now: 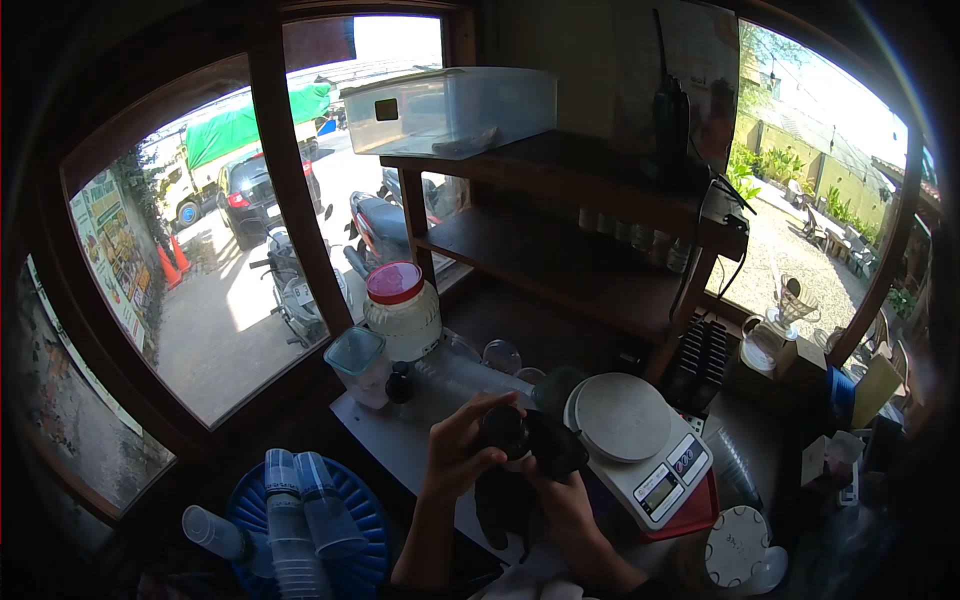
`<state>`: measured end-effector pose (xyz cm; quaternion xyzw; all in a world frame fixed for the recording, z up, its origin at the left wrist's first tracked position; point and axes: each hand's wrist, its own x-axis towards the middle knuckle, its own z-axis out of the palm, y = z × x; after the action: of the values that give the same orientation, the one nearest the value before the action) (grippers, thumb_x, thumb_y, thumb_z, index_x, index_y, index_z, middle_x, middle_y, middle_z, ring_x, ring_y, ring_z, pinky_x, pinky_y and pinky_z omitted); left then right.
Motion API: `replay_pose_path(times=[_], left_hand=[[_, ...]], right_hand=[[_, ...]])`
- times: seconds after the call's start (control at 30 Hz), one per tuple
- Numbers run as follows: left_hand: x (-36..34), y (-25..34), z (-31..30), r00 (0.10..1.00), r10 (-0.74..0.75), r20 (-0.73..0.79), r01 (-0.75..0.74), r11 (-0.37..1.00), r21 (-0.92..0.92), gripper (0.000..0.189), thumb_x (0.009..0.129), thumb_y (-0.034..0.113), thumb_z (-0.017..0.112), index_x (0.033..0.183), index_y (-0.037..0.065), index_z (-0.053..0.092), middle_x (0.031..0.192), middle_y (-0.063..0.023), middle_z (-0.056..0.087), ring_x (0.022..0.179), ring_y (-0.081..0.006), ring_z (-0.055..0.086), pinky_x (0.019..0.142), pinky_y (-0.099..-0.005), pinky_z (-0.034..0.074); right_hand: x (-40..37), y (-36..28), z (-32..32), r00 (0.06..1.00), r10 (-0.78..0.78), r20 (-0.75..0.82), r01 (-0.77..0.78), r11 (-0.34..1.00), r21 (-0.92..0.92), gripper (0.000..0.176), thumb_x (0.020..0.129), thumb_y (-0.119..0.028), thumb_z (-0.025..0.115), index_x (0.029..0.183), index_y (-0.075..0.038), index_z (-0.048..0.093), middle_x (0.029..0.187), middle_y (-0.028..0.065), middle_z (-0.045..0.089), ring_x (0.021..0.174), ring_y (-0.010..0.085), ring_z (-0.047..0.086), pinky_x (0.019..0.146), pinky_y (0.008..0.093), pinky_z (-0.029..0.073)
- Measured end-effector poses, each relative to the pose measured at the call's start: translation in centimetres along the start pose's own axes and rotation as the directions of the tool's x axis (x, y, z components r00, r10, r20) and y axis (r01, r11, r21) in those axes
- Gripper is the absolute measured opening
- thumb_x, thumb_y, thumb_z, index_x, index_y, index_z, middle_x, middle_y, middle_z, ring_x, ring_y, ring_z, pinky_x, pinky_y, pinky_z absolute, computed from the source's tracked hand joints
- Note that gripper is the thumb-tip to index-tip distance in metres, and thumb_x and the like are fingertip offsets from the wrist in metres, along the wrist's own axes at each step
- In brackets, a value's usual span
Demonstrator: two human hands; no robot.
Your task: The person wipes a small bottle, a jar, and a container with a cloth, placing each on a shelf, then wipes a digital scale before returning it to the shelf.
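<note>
Both of my hands are raised together over the counter, in the lower middle of the head view. My left hand [458,447] has its fingers and thumb curled round a black round-topped object [503,430], whose exact kind I cannot make out. Close beside it, my right hand [558,492] grips a dark rounded object [557,445]; shadow hides its shape. Dark cloth-like material [503,510] hangs below and between the hands. Just right of them stands a white kitchen scale [640,478] with a round plate. A small black-topped item [399,382] stands beyond my left hand.
Stacked plastic cups [300,520] lie on a blue round basket [372,530] at lower left. A red-lidded jar [402,325] and a clear container [357,365] stand by the window. Behind is a wooden shelf [520,255] with a clear bin [455,112]. A white round lid [738,545] is lower right.
</note>
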<state>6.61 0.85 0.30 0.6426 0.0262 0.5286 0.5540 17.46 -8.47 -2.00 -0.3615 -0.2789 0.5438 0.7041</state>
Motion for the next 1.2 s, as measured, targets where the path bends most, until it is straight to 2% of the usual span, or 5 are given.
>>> replay_pose_path(times=[0.47, 0.6, 0.7, 1.03, 1.2], left_hand=[[-1.4, -1.7, -0.6, 0.949, -0.273, -0.158, 0.213, 0.925, -0.315, 0.051, 0.093, 0.044, 0.043, 0.118, 0.000, 0.045, 0.098, -0.0116, 0.056, 0.081, -0.0131, 0.056, 0.077, -0.0269, 0.047], [-2.2, -2.0, 1.4, 0.860, -0.478, -0.179, 0.433, 0.869, -0.238, 0.071, 0.092, 0.057, 0.027, 0.133, 0.000, 0.033, 0.122, -0.0134, 0.049, 0.108, -0.0189, 0.051, 0.093, -0.0293, 0.041], [-3.2, -3.6, 2.7, 0.959, -0.281, -0.045, 0.099, 0.477, -0.873, 0.083, 0.086, 0.068, 0.024, 0.133, 0.000, 0.034, 0.123, -0.0140, 0.050, 0.110, -0.0222, 0.051, 0.097, -0.0323, 0.038], [-0.9, -0.5, 1.9, 0.910, -0.411, -0.047, 0.238, 0.612, -0.754, 0.091, 0.079, 0.077, 0.020, 0.117, -0.002, 0.044, 0.097, -0.0126, 0.056, 0.078, -0.0169, 0.056, 0.063, -0.0265, 0.048], [-2.8, -1.9, 0.5, 0.889, -0.442, 0.119, 0.451, 0.802, -0.391, 0.075, 0.086, 0.063, 0.035, 0.118, -0.004, 0.046, 0.102, -0.0128, 0.054, 0.083, -0.0152, 0.054, 0.067, -0.0265, 0.047]], right_hand=[[-1.8, -2.0, 1.0, 0.742, -0.215, -0.635, 0.350, 0.932, 0.093, 0.040, 0.089, -0.029, 0.057, 0.117, -0.001, 0.048, 0.104, 0.0103, 0.060, 0.090, 0.0172, 0.061, 0.079, 0.0303, 0.051], [-0.6, -1.6, 2.2, 0.658, -0.752, -0.049, 0.517, 0.498, -0.697, 0.041, 0.086, -0.025, 0.054, 0.120, -0.001, 0.051, 0.122, 0.0107, 0.049, 0.113, 0.0256, 0.044, 0.094, 0.0397, 0.036], [0.2, -1.3, 3.0, 0.545, -0.642, 0.539, 0.566, -0.192, -0.802, 0.044, 0.084, -0.023, 0.051, 0.122, -0.001, 0.053, 0.136, 0.0110, 0.041, 0.131, 0.0320, 0.031, 0.106, 0.0468, 0.024], [-1.3, 1.5, -1.6, 0.492, -0.719, 0.491, 0.828, 0.213, -0.518, 0.035, 0.078, -0.022, 0.058, 0.104, 0.002, 0.061, 0.106, 0.0140, 0.060, 0.115, 0.0275, 0.050, 0.102, 0.0443, 0.032], [-1.9, -3.2, 2.1, 0.750, -0.543, -0.377, 0.608, 0.791, 0.068, 0.044, 0.092, -0.037, 0.041, 0.119, -0.003, 0.048, 0.109, 0.0132, 0.057, 0.097, 0.0237, 0.059, 0.083, 0.0334, 0.048]])
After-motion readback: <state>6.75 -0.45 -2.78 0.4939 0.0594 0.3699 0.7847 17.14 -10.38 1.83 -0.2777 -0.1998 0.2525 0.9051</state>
